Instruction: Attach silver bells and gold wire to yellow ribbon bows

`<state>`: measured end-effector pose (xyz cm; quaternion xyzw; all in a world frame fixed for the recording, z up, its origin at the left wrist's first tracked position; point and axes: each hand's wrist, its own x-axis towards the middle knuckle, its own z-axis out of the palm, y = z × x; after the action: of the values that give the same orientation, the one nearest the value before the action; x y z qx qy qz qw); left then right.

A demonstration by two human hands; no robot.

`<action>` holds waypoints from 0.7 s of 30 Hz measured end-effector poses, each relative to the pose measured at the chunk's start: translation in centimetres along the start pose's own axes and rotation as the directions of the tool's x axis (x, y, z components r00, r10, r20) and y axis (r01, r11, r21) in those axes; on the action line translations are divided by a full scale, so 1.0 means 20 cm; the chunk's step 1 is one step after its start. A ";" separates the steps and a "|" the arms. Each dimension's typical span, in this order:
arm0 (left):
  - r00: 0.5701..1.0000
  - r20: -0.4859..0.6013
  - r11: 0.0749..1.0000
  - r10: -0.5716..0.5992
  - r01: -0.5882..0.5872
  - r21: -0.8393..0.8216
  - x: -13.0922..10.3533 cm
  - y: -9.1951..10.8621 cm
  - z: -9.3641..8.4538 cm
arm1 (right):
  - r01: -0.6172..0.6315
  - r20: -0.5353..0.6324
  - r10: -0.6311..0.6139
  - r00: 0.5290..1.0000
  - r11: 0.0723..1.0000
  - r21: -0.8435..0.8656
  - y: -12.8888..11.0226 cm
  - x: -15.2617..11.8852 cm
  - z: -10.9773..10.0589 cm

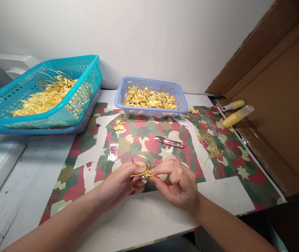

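Note:
Near the table's front edge, my left hand point(124, 176) pinches a yellow ribbon bow point(147, 173) with a loop of gold cord point(142, 157) standing up from it. A small silver bell point(144, 179) hangs at the bow's middle. My right hand point(178, 180) is closed too, thumb and forefinger pinching the bow's right end. Beyond the hands lies a pair of pink-handled thread snips point(169, 141), touched by neither hand. One loose yellow bow point(119, 125) rests farther back on the left. My fingers partly hide the bow.
A lilac basket point(151, 111) of yellow bows stands against the wall. To its left, a larger turquoise basket point(86, 82) holds more bows and gold cords. Yellow ribbon rolls point(237, 116) and tangled gold thread trimmings point(211, 144) lie at right, by a cardboard panel point(272, 101).

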<state>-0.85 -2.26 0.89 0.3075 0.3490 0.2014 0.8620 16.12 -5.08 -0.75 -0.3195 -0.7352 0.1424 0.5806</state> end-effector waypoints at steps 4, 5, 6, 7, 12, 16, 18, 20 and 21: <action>0.999 -0.024 0.999 0.036 -0.037 -0.040 0.01 -0.01 0.01 | 0.076 0.030 -0.074 0.997 0.995 -0.070 -0.01 0.00 -0.01; 0.999 -0.033 0.999 0.040 -0.041 -0.033 0.01 -0.01 0.01 | 0.106 0.045 -0.102 0.994 0.989 -0.101 -0.01 0.00 -0.01; 0.998 -0.044 0.999 0.038 -0.039 -0.015 0.01 -0.01 0.01 | 0.135 0.062 -0.127 0.990 0.982 -0.132 -0.01 0.00 -0.01; 0.998 -0.059 0.999 0.031 -0.030 0.012 0.01 -0.01 0.01 | 0.160 0.074 -0.150 0.986 0.974 -0.159 -0.02 0.01 -0.01; 0.989 -0.097 0.969 0.113 -0.088 0.229 0.00 -0.03 0.01 | 0.157 0.094 -0.144 0.985 0.974 -0.161 -0.02 0.03 -0.03; 0.977 -0.084 0.934 0.194 -0.158 0.320 0.01 -0.03 0.00 | 0.043 0.072 -0.038 0.997 0.997 -0.065 -0.01 0.03 -0.03; 0.972 -0.074 0.924 0.222 -0.186 0.333 0.01 -0.04 0.00 | -0.030 0.053 0.030 0.998 1.000 -0.007 -0.02 0.03 -0.02; 0.966 -0.067 0.917 0.248 -0.212 0.337 0.01 -0.04 -0.01 | -0.104 0.038 0.103 0.994 0.994 0.043 -0.02 0.02 -0.02; 0.963 -0.070 0.915 0.259 -0.221 0.339 0.01 -0.05 -0.01 | -0.136 0.026 0.134 0.991 0.989 0.062 -0.02 0.01 -0.02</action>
<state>-0.78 -2.76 0.03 0.4751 0.3855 0.2619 0.7463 16.39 -5.27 -0.16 -0.3483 -0.7133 0.2083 0.5715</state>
